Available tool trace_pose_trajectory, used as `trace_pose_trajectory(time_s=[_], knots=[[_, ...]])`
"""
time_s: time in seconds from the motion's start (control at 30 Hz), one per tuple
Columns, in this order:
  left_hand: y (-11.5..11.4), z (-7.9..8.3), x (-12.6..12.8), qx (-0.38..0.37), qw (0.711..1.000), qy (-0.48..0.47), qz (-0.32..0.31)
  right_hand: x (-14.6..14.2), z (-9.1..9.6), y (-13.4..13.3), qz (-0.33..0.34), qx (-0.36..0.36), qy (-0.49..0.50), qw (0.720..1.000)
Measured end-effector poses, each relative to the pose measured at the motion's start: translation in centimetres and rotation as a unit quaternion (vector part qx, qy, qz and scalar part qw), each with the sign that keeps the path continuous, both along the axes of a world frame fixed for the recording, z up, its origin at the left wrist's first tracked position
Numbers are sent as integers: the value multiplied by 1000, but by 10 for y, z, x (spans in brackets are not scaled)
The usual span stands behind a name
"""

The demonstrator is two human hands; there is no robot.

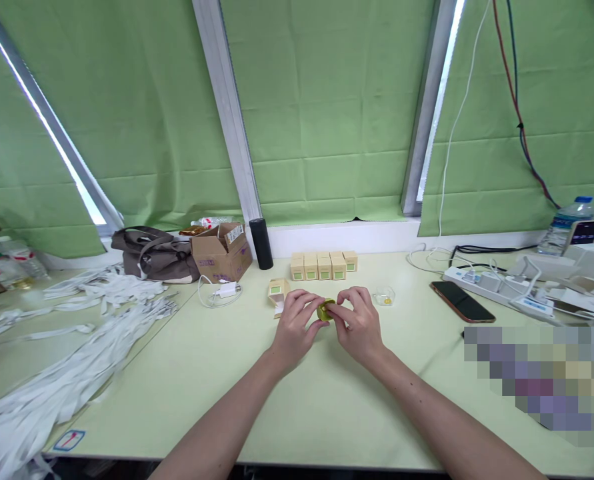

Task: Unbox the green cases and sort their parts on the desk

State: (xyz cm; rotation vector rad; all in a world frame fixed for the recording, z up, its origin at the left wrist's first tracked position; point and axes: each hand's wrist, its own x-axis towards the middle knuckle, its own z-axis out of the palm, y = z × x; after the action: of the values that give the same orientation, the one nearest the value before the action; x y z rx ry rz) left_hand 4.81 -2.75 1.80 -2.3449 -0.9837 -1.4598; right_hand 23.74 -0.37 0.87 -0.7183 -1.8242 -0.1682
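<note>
Low over the table, my left hand (297, 327) grips a small olive-yellow, cup-like piece (326, 309) by its left side. The fingers of my right hand (359, 327) close on its right side, a fingertip at its opening. What lies inside the piece is too small to make out. Just behind my left hand lies a small tan cardboard box (278, 289) with a green label, its flap open. To the right of my right hand sits a small clear plastic container (385, 296) with something yellow in it.
Several small tan boxes (324, 267) stand in rows behind my hands. White strips (77, 360) cover the left side. A bag (151, 253), a carton (221, 253) and a black cylinder (261, 244) line the back. Rightward are a phone (461, 301) and a power strip (497, 288).
</note>
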Motion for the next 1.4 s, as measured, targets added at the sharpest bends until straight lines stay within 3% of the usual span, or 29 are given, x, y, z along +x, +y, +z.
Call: trace_pose_trajectory(time_s=[0.5, 1.13, 1.4], knots=[[-1, 0, 3, 27, 999, 15, 21, -3, 3, -2, 1, 24, 6, 1000], [-3, 5, 7, 48, 998, -23, 35, 0, 7, -2, -11, 162, -12, 987], [-3, 4, 7, 41, 998, -32, 37, 0, 11, -5, -13, 177, -14, 984]])
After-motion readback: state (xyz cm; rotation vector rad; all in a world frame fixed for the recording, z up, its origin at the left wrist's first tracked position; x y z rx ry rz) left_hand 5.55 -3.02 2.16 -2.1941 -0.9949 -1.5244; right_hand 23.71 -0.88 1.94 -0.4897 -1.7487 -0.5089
